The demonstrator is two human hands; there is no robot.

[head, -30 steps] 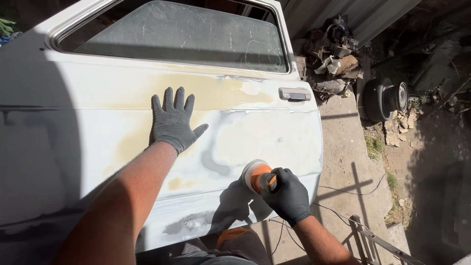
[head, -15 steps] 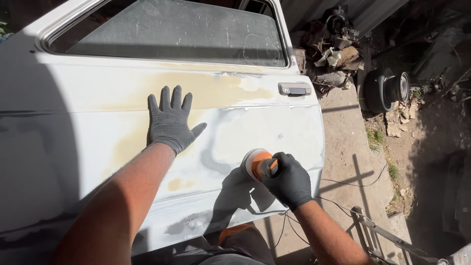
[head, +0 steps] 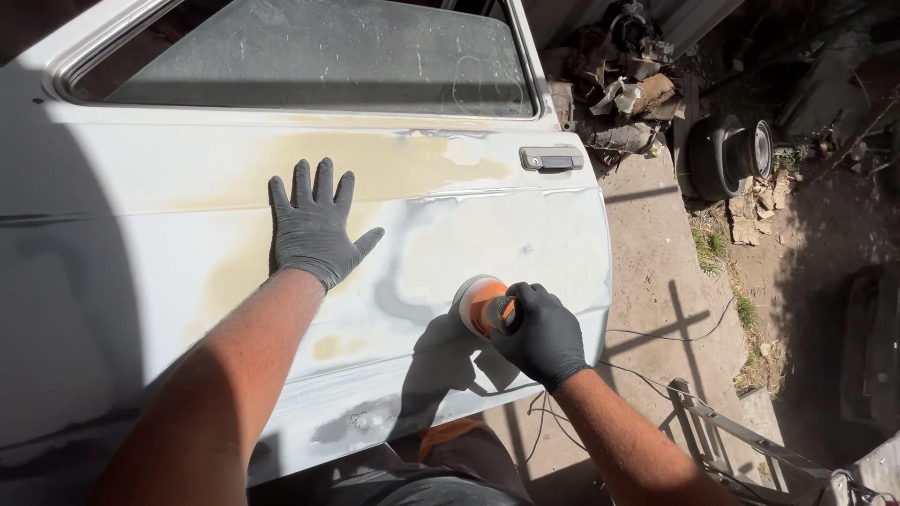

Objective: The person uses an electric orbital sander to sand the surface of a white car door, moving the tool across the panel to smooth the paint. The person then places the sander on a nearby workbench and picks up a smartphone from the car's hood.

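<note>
1. The white metal car door (head: 187, 178) in front of you is partly sanded. A broad tan filler patch runs under the window towards the far right, and grey bare areas show near the middle and along the near lower edge. The left part of the panel looks smooth and white. By my judgement the middle is well worked, while the patchy tan and grey areas remain to be evened out.
2. Your right hand (head: 542, 333), in a dark glove, is closed around the orange round power sander (head: 480, 305). Its pad is pressed flat against the door, low and right of centre, below the grey door handle (head: 552, 159).
3. Your left hand (head: 314, 230), also gloved, lies flat on the panel with fingers spread wide, holding nothing, left of the sander and apart from it.
4. Both forearms reach forward; a thin cable (head: 656, 335) trails over the concrete floor (head: 647, 244) to the right.
</note>
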